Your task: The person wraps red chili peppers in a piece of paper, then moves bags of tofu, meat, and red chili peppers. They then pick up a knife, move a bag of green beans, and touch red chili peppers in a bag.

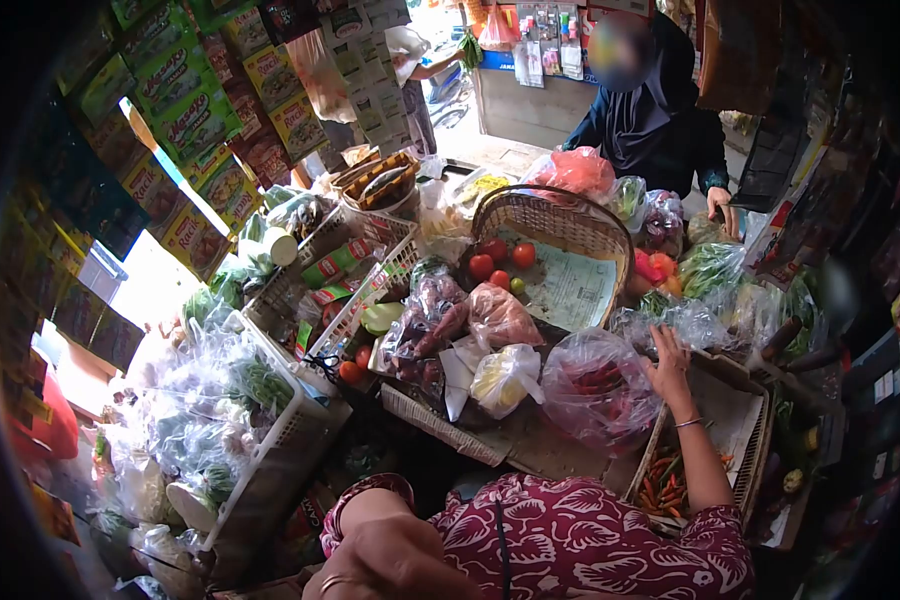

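Note:
My right hand [667, 362] reaches forward with its fingers apart and nothing gripped in them. It is right at the edge of a clear plastic bag of red chilies [600, 385], and clear plastic bags of produce [685, 325] lie just beyond the fingertips. Close to my body at the bottom, my left hand [370, 565] is bent in near the camera, its fingers mostly hidden. Below my right forearm, loose orange-red chilies [662, 482] lie in a shallow basket [753, 455]. Left of the chili bag sits a small bag with yellow contents [503, 380].
A wicker basket [625, 265] with tomatoes [482, 267] stands in the middle. White crates [270, 450] of bagged vegetables fill the left. Seasoning packets [185, 100] hang at upper left. Across the goods, a person [660, 120] in dark clothing has a hand [718, 205] near the bags.

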A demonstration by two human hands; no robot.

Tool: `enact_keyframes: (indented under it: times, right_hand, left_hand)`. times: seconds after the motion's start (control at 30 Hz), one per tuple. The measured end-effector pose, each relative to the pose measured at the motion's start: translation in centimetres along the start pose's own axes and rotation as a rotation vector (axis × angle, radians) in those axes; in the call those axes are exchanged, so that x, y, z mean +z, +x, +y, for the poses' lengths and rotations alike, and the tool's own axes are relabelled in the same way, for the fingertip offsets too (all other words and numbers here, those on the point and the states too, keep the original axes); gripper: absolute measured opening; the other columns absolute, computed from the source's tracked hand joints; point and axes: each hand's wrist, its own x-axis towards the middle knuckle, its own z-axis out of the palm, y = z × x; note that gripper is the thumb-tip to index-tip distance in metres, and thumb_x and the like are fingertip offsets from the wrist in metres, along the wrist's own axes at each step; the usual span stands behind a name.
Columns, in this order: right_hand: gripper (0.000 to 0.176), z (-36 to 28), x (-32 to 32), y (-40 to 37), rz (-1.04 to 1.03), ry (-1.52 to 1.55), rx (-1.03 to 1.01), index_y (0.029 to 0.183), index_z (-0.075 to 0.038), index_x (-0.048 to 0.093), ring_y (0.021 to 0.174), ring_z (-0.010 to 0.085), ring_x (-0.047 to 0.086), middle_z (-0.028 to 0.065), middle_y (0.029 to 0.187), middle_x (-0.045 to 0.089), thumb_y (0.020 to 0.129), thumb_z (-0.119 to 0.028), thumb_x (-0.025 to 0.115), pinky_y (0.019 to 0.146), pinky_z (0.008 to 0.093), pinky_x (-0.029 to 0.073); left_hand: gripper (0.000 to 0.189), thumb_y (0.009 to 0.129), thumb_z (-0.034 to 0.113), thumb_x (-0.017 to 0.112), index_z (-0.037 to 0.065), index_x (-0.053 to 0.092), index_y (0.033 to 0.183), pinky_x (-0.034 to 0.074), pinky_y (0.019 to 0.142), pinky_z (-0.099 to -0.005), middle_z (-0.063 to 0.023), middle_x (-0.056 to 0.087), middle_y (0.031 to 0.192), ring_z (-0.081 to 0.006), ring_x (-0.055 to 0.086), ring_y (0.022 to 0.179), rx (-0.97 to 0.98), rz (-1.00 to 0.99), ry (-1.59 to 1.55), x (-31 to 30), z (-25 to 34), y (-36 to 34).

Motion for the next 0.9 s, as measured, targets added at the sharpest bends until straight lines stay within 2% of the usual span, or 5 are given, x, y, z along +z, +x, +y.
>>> enact_keyframes:
  times: [0.47,0.63,0.67,0.73,0.9]
  right_hand:
    - [0.066,-0.1,0.0,-0.1,0.011,0.036,0.005,0.132,-0.013,0.035,0.127,0.0344,0.026,0.0165,0.135,0.033,0.071,-0.014,0.061,0.104,0.0492,0.013]
    - [0.065,0.0,0.0,-0.2,0.022,0.04,0.004,0.131,-0.012,0.035,0.127,0.0345,0.026,0.0164,0.135,0.032,0.071,-0.013,0.061,0.103,0.0497,0.014]
    - [0.065,0.0,0.0,-0.1,0.023,0.041,0.006,0.131,-0.012,0.035,0.127,0.0345,0.026,0.0164,0.135,0.032,0.071,-0.013,0.061,0.103,0.0497,0.014]
    - [0.062,-0.1,-0.2,-0.1,0.013,0.029,0.021,0.131,-0.012,0.036,0.126,0.0343,0.028,0.0167,0.134,0.035,0.073,-0.018,0.057,0.103,0.0487,0.015]
    - [0.063,-0.1,-0.2,-0.2,0.039,0.057,0.008,0.13,-0.012,0.036,0.126,0.0344,0.028,0.0168,0.133,0.036,0.072,-0.015,0.059,0.103,0.0493,0.015]
  left_hand:
    - [0.013,0.074,0.004,0.057,0.0,0.057,0.061,0.047,0.043,-0.0267,-0.008,0.056,0.063,-0.0176,0.057,0.05,0.346,-0.356,0.069,-3.7,-2.8,-1.7]
    - [0.015,0.074,0.014,0.061,0.01,0.052,0.085,0.042,0.044,-0.0339,-0.0061,0.054,0.066,-0.0226,0.049,0.048,0.213,-0.341,0.205,-3.0,-2.9,-0.8]
    - [0.021,0.08,0.013,0.048,0.006,0.042,0.061,0.043,0.047,-0.0261,-0.0047,0.046,0.057,-0.0189,0.053,0.054,-0.094,-0.222,0.473,-2.8,-1.3,-2.1]
    - [0.015,0.074,0.01,0.057,0.003,0.053,0.062,0.043,0.039,-0.0243,-0.0062,0.052,0.053,-0.0168,0.053,0.046,0.213,0.092,0.539,-4.3,-5.2,-4.0]
    - [0.013,0.08,0.012,0.051,0.0,0.056,0.08,0.043,0.059,-0.0308,-0.0084,0.056,0.079,-0.0208,0.05,0.069,-0.307,0.158,1.237,-15.8,-5.8,-7.7]
